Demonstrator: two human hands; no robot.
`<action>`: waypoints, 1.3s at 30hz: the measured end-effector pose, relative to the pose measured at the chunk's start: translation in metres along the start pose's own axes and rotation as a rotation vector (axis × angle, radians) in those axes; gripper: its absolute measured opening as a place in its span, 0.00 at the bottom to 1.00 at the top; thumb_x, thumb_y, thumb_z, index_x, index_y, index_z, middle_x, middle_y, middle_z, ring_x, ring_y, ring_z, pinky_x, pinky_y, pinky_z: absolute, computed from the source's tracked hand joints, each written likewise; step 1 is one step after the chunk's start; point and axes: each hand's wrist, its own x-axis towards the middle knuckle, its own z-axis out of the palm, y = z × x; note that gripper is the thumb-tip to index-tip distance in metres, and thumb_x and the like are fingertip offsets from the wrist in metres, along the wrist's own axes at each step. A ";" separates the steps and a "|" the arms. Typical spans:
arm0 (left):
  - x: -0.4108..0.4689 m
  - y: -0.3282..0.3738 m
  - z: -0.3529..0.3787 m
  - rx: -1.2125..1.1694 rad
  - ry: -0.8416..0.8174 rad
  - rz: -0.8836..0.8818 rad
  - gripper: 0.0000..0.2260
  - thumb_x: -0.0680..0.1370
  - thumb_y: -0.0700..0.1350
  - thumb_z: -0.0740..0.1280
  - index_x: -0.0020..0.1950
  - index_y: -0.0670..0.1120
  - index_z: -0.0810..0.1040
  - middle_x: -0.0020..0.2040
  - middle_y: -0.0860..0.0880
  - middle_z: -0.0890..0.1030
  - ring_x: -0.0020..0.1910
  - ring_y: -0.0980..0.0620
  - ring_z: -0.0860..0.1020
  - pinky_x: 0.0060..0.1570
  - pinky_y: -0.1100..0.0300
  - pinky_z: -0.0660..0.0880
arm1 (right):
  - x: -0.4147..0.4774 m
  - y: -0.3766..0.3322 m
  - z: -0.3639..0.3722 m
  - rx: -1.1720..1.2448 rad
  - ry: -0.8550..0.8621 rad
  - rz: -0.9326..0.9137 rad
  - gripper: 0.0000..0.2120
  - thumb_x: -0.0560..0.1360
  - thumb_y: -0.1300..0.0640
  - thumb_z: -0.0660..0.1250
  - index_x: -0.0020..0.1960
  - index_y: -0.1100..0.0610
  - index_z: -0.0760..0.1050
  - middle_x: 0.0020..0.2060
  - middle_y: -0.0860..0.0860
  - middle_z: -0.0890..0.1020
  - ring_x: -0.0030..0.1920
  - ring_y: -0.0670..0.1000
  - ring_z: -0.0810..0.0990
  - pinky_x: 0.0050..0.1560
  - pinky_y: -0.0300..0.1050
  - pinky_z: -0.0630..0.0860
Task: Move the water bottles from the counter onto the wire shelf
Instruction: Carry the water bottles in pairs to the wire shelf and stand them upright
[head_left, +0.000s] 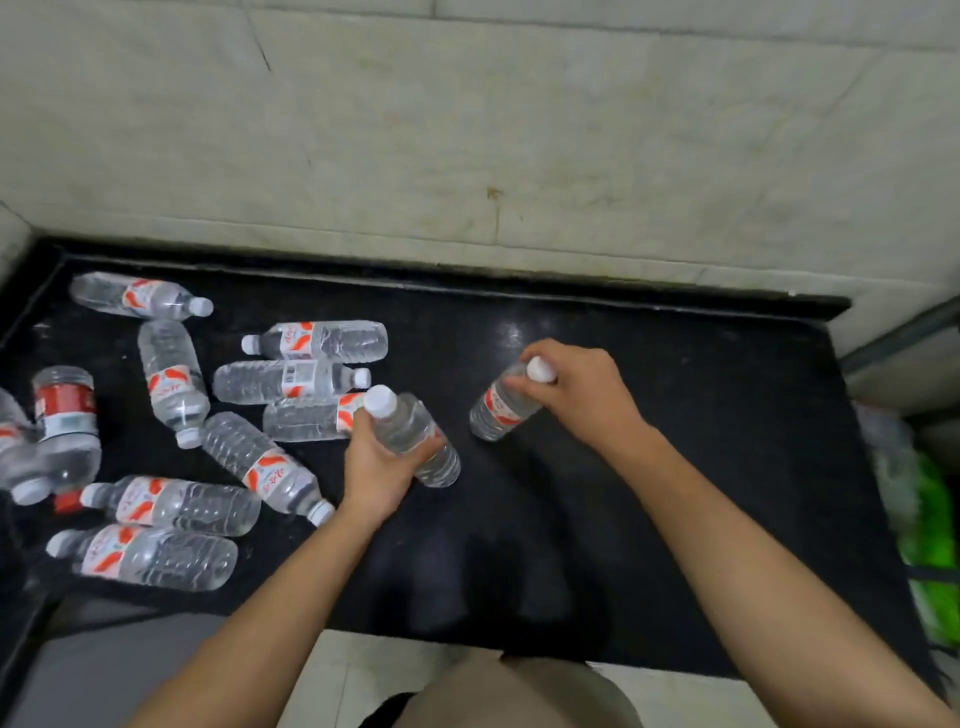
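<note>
Clear water bottles with white caps and red-and-white labels lie on a black counter (675, 467). My left hand (376, 465) is wrapped around the middle of one bottle (415, 441), lifted and tilted with its cap up. My right hand (582, 389) grips another bottle (501, 408) by its cap and neck, its base resting near the counter. Several more bottles (244, 384) lie on their sides across the counter's left half. The wire shelf is not in view.
A bottle with a red label and red cap (67, 415) lies at the far left. A pale tiled wall (467, 130) rises behind the counter. Green plastic packaging (930, 545) sits past the counter's right edge. The floor shows below the front edge.
</note>
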 end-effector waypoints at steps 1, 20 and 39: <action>-0.005 -0.001 -0.002 0.005 -0.009 0.007 0.34 0.61 0.52 0.83 0.62 0.48 0.73 0.55 0.49 0.83 0.55 0.50 0.83 0.59 0.47 0.79 | -0.007 -0.003 -0.006 -0.036 -0.002 -0.026 0.14 0.73 0.49 0.77 0.53 0.56 0.83 0.44 0.54 0.86 0.44 0.54 0.83 0.46 0.45 0.75; -0.034 -0.004 -0.018 0.110 -0.353 0.233 0.30 0.60 0.55 0.85 0.57 0.61 0.76 0.52 0.57 0.84 0.53 0.59 0.82 0.56 0.54 0.80 | -0.128 0.001 0.044 0.268 -0.009 0.358 0.34 0.70 0.50 0.78 0.61 0.36 0.56 0.60 0.46 0.76 0.58 0.52 0.78 0.57 0.52 0.78; -0.253 0.264 0.211 -0.491 -0.708 0.339 0.22 0.59 0.69 0.80 0.43 0.56 0.84 0.42 0.49 0.86 0.39 0.52 0.84 0.40 0.57 0.81 | -0.311 0.058 -0.260 1.056 1.251 0.238 0.30 0.70 0.39 0.74 0.68 0.47 0.73 0.54 0.49 0.85 0.56 0.52 0.85 0.59 0.51 0.80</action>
